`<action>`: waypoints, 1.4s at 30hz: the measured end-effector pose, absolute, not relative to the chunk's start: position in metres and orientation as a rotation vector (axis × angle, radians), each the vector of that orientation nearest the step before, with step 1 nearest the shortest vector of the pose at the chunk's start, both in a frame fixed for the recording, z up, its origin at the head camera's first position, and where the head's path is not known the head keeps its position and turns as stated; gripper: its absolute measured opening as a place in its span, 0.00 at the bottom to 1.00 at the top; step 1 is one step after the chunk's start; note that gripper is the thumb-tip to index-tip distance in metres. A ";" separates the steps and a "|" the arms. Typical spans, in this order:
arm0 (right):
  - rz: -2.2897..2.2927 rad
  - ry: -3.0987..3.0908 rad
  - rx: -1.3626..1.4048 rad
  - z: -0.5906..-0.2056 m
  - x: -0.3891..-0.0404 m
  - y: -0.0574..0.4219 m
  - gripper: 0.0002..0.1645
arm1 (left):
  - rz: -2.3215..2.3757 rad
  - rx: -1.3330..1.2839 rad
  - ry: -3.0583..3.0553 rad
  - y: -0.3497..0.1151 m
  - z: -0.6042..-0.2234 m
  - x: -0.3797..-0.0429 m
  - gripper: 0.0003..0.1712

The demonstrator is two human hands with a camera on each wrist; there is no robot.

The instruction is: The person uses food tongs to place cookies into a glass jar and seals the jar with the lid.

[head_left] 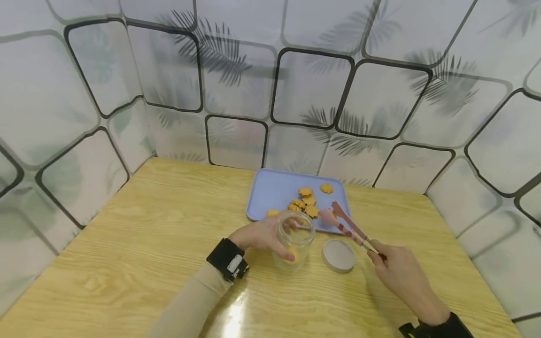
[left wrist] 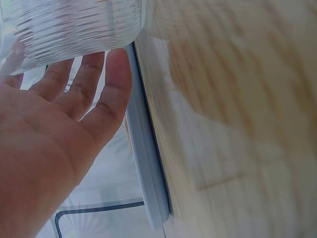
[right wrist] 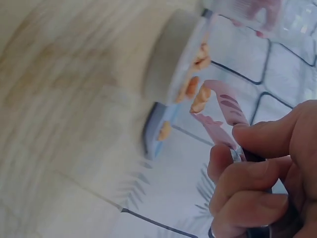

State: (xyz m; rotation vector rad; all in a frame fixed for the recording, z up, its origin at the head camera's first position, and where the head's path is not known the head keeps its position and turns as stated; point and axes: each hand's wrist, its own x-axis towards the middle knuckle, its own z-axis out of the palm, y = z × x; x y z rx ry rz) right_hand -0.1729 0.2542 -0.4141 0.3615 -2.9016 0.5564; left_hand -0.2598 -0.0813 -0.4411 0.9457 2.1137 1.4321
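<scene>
One jar (head_left: 298, 238) just left of one pair of tongs (head_left: 351, 222), both held.
Leftmost, the left grip (head_left: 263, 235) grasps the glass jar, thumb on the near side, with a cookie (head_left: 294, 252) showing low inside. Behind it, a blue tray (head_left: 270, 188) carries loose cookies (head_left: 309, 200). Next, the round lid (head_left: 339, 255) lies flat on the desk (head_left: 148, 244), right of the jar. Rightmost, the right grip (head_left: 399, 271) clasps the tongs; their long axis slants away and leftward, so the jar's mouth sits near the tips (one cookie appears between them; whether pinched, I cannot tell). Yellowish wood grain runs across the desk, and a leaf-patterned wall (head_left: 236, 141) stands behind.
</scene>
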 end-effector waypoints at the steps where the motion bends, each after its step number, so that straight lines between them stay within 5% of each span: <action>1: 0.602 -2.892 0.358 -0.411 -0.171 0.255 0.22 | 1.435 0.946 2.112 -0.081 -0.441 -0.260 0.51; 12: 1.004 -2.809 0.279 -0.383 -0.142 0.247 0.23 | 1.422 0.929 2.103 -0.076 -0.441 -0.259 0.51; 21: 0.994 -2.690 0.596 -0.379 -0.126 0.232 0.18 | 1.446 0.934 2.080 -0.077 -0.439 -0.260 0.49; 31: 0.942 -2.680 0.701 -0.379 -0.126 0.226 0.20 | 1.450 0.851 2.194 -0.088 -0.434 -0.259 0.66; 42: 0.938 -2.727 0.667 -0.378 -0.130 0.223 0.19 | 1.575 0.913 2.114 -0.090 -0.429 -0.259 0.58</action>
